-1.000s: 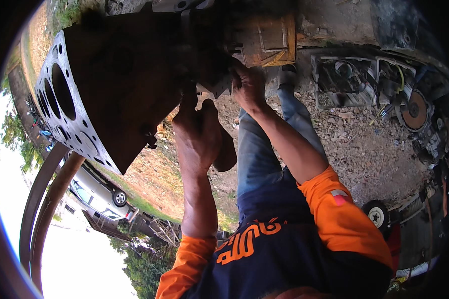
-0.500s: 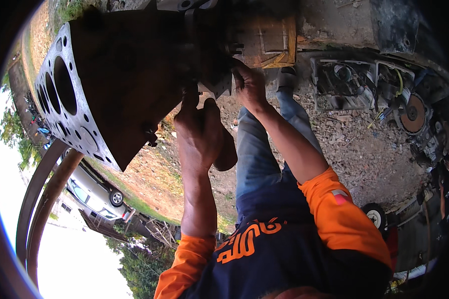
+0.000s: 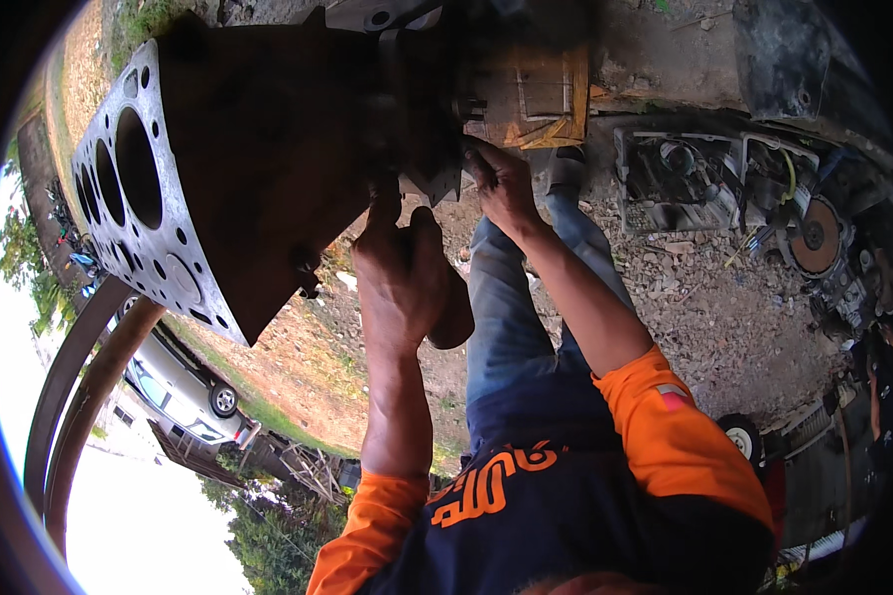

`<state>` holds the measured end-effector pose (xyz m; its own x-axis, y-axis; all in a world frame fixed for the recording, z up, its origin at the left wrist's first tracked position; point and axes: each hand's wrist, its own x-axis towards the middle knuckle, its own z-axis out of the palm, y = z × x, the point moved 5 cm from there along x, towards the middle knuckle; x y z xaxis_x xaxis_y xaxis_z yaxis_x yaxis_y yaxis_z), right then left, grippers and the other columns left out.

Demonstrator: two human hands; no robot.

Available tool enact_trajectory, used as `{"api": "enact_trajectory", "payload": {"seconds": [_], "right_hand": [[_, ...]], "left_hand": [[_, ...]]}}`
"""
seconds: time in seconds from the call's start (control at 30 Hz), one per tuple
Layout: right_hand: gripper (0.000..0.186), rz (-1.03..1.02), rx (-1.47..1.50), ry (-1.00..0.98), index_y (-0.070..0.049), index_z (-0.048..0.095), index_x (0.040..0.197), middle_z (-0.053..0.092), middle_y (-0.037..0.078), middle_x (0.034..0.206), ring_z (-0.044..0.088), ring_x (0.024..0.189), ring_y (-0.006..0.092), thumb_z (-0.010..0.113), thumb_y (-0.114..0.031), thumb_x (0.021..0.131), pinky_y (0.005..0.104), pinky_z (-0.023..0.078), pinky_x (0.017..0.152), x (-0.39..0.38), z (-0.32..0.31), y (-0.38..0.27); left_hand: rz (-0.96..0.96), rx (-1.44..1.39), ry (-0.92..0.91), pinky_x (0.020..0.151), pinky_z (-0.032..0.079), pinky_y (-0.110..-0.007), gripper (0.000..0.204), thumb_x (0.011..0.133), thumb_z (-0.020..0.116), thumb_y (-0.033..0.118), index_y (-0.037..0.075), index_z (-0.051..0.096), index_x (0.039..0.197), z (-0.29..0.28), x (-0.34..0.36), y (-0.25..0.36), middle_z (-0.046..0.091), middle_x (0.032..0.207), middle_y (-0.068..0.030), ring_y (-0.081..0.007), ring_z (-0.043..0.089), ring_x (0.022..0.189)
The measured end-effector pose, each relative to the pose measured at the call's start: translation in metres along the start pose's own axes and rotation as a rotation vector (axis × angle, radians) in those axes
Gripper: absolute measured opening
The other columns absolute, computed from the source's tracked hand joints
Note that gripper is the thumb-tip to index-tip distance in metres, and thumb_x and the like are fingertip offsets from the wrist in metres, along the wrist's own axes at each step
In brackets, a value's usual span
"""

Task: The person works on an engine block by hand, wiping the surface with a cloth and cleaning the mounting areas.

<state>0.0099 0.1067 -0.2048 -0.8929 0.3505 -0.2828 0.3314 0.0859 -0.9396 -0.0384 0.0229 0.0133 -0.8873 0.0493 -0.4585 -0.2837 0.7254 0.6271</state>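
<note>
A large engine block (image 3: pixel 258 149) fills the upper left, its side in deep shadow. Its pale machined face (image 3: pixel 174 238), with round cylinder bores and bolt holes, is turned to the left. My left hand (image 3: pixel 402 283) is at the block's lower edge, index finger raised against the dark underside and the other fingers curled. To its right, my right hand (image 3: pixel 506 188) has its fingers bent together at the block's shadowed end, beside a small pointed metal plate (image 3: pixel 437 186). Shadow hides both sets of fingertips and whatever is between them.
Curved metal posts (image 3: pixel 89 397) rise at the left, with a silver vehicle (image 3: pixel 174 382) beyond. Gravel ground (image 3: pixel 685 297) lies below. At the right are a grimy metal frame (image 3: pixel 680 178) and a round clutch-like disc (image 3: pixel 816 236) among greasy parts. A wooden frame (image 3: pixel 575 89) lies at the top.
The whole view has shifted slightly, so the block sits a little farther right. Both hands keep nearly the same place and pose at the block's edge.
</note>
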Motion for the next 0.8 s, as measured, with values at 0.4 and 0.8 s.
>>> {"api": "enact_trajectory", "payload": {"seconds": [0.4, 0.8], "right_hand": [[0.043, -0.428, -0.606, 0.012, -0.01, 0.063, 0.122, 0.066, 0.011, 0.107, 0.066, 0.072, 0.0273, 0.065, -0.004, 0.079, 0.0373, 0.056, 0.06, 0.015, -0.011, -0.062], [0.032, -0.481, -0.659, 0.042, -0.009, 0.066, 0.11, 0.067, 0.012, 0.092, 0.068, 0.069, 0.0293, 0.063, -0.005, 0.078, 0.0408, 0.055, 0.056, 0.03, -0.022, -0.066]], "left_hand": [[0.004, 0.002, 0.0, 0.046, 0.034, -0.028, 0.053, 0.09, 0.053, 0.006, -0.002, 0.047, 0.142, -0.002, 0.002, 0.004, 0.044, 0.057, -0.0024, -0.0067, 0.038, 0.053], [0.036, 0.045, 0.036, 0.048, 0.037, -0.03, 0.051, 0.089, 0.054, 0.008, -0.007, 0.048, 0.138, -0.002, 0.001, 0.002, 0.048, 0.06, -0.0089, -0.0093, 0.041, 0.054]]}}
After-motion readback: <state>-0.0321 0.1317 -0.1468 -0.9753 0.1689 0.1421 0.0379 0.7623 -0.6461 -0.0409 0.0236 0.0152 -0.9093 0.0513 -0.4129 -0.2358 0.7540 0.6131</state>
